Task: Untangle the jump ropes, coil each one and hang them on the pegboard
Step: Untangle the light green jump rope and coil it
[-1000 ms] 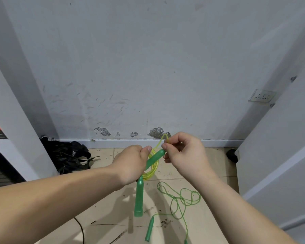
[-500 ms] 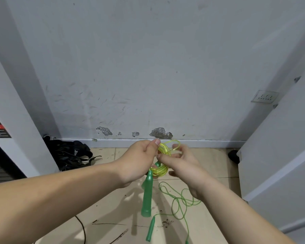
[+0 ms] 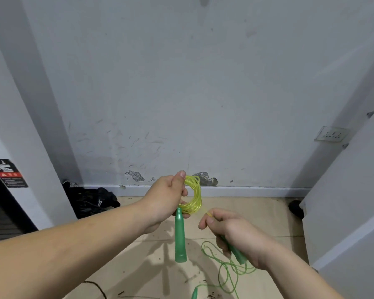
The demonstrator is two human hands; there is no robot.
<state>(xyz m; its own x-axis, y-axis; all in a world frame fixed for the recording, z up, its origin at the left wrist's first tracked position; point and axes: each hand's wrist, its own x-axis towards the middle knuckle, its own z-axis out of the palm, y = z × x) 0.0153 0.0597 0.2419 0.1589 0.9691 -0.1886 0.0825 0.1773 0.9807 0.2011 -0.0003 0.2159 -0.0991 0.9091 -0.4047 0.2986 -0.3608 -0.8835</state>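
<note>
Bare indoor alcove, storage or utility type. White painted wall scuffed, plaster chipped above the baseboard. Beige tiled floor gritty. Multi-socket outlet plate at right. Black equipment with warning label and black bag at left.

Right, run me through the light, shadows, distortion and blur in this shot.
Head view: soft, even light, no glare; faint shadows of the arms and hanging green handle fall on the floor; wide-angle distortion tilts the side walls inward; the yellow rope coil in the left hand looks slightly soft.
</note>
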